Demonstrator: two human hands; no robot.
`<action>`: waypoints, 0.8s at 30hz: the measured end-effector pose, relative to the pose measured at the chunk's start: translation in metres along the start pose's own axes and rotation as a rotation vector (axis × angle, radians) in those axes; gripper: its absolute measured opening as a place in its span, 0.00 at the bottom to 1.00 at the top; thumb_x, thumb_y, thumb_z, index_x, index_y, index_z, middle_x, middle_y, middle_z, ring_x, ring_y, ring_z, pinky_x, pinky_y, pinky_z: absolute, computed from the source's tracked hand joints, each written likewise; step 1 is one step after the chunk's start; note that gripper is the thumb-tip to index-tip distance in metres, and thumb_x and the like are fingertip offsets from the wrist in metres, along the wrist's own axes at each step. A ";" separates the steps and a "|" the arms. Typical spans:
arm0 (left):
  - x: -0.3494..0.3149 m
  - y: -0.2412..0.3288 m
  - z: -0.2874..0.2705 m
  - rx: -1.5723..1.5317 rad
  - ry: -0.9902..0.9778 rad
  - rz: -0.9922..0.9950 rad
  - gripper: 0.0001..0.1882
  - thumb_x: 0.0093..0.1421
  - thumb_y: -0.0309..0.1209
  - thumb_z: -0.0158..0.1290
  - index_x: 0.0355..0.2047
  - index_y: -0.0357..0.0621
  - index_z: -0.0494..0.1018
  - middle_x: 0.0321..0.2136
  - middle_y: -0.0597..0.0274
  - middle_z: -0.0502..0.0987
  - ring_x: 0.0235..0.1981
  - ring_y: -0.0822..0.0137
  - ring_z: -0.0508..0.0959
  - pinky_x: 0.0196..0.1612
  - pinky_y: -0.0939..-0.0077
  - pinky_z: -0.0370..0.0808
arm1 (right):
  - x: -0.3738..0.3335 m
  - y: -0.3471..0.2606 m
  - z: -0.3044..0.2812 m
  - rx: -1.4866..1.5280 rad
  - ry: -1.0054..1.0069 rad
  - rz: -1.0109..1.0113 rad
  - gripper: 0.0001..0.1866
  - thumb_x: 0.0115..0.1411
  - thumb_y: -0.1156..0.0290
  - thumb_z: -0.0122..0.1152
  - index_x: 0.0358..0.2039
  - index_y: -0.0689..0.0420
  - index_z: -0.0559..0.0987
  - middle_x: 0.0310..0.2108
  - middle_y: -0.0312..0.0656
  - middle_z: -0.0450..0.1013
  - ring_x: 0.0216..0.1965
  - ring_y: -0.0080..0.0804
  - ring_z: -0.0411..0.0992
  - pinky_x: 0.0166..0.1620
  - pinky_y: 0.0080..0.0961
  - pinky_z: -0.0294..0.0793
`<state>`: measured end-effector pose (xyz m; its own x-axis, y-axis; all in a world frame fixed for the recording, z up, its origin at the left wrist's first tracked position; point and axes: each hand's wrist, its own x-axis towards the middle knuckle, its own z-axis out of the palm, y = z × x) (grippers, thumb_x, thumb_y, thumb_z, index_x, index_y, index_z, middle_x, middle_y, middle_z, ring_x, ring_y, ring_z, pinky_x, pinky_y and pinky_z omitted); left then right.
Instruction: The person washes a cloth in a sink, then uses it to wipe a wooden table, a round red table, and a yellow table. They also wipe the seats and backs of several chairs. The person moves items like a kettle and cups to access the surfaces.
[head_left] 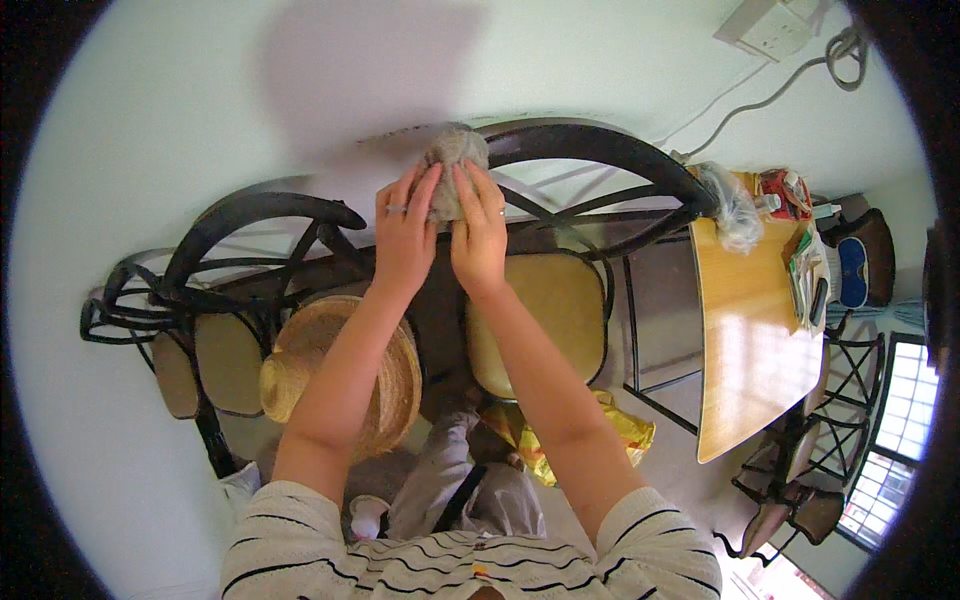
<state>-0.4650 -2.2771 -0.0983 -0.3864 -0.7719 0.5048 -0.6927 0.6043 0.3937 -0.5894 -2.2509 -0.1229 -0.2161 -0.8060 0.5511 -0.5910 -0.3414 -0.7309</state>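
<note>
Both of my arms reach forward over the black metal chair (600, 147) with a tan padded seat (545, 320). My left hand (405, 232) and my right hand (478, 228) are side by side, fingers closed round a bunched grey cloth (456, 150). The cloth lies against the left end of the chair's curved top rail, close to the white wall. It covers that part of the rail, so how far it wraps round cannot be seen. A ring shows on a finger of my right hand.
More black chairs (255, 215) line the wall to the left; a straw hat (400, 400) rests on one. At right stands a wooden table (750, 330) with a plastic bag (735, 210) and papers. A yellow bag (620, 430) lies below my right arm. A cable (760, 105) hangs on the wall.
</note>
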 end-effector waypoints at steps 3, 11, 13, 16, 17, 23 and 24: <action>-0.004 -0.013 0.011 -0.136 0.045 -0.084 0.41 0.48 0.14 0.54 0.65 0.44 0.60 0.62 0.47 0.63 0.60 0.44 0.64 0.63 0.55 0.62 | -0.003 -0.002 0.017 0.006 0.001 0.028 0.35 0.49 0.86 0.45 0.61 0.59 0.69 0.62 0.54 0.62 0.64 0.56 0.58 0.66 0.42 0.56; -0.037 0.008 0.014 -0.128 0.094 -0.097 0.28 0.55 0.17 0.46 0.58 0.44 0.70 0.61 0.47 0.67 0.63 0.43 0.65 0.60 0.57 0.68 | -0.051 -0.004 0.012 0.088 0.097 0.145 0.30 0.50 0.86 0.48 0.56 0.62 0.72 0.56 0.58 0.66 0.57 0.58 0.66 0.60 0.41 0.65; -0.041 0.013 0.009 -0.134 0.141 -0.094 0.27 0.55 0.16 0.47 0.56 0.44 0.71 0.57 0.48 0.71 0.59 0.45 0.68 0.58 0.58 0.71 | -0.051 -0.008 0.001 0.039 0.039 0.116 0.29 0.49 0.86 0.50 0.55 0.62 0.72 0.54 0.58 0.68 0.56 0.57 0.67 0.59 0.40 0.66; -0.068 0.015 0.006 -0.088 0.048 -0.212 0.23 0.54 0.18 0.49 0.52 0.44 0.73 0.49 0.50 0.75 0.52 0.47 0.73 0.52 0.56 0.73 | -0.066 -0.013 -0.004 -0.095 -0.130 0.218 0.25 0.50 0.84 0.52 0.52 0.58 0.74 0.49 0.56 0.71 0.50 0.57 0.69 0.53 0.45 0.70; -0.085 0.010 0.011 -0.068 -0.015 -0.271 0.21 0.54 0.19 0.51 0.50 0.44 0.74 0.46 0.51 0.77 0.49 0.47 0.75 0.50 0.55 0.74 | -0.076 -0.015 -0.005 -0.152 -0.210 0.279 0.24 0.50 0.83 0.53 0.51 0.57 0.74 0.47 0.56 0.71 0.49 0.57 0.70 0.51 0.46 0.71; -0.163 -0.001 -0.034 -0.061 -0.369 -0.147 0.23 0.51 0.18 0.52 0.50 0.43 0.72 0.41 0.49 0.77 0.42 0.45 0.74 0.44 0.54 0.72 | -0.162 -0.031 -0.013 -0.177 -0.371 0.212 0.23 0.50 0.83 0.60 0.49 0.60 0.76 0.43 0.51 0.73 0.44 0.53 0.73 0.47 0.41 0.73; -0.169 -0.006 -0.053 -0.047 -0.319 -0.126 0.24 0.51 0.18 0.52 0.50 0.43 0.72 0.41 0.49 0.77 0.42 0.45 0.74 0.44 0.54 0.72 | -0.173 -0.046 -0.004 -0.137 -0.325 0.180 0.22 0.50 0.83 0.60 0.49 0.60 0.76 0.43 0.51 0.73 0.44 0.53 0.73 0.47 0.42 0.73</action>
<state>-0.3635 -2.1405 -0.1455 -0.4756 -0.8594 0.1876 -0.7211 0.5031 0.4763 -0.5284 -2.0940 -0.1831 -0.0816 -0.9656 0.2471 -0.6692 -0.1306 -0.7315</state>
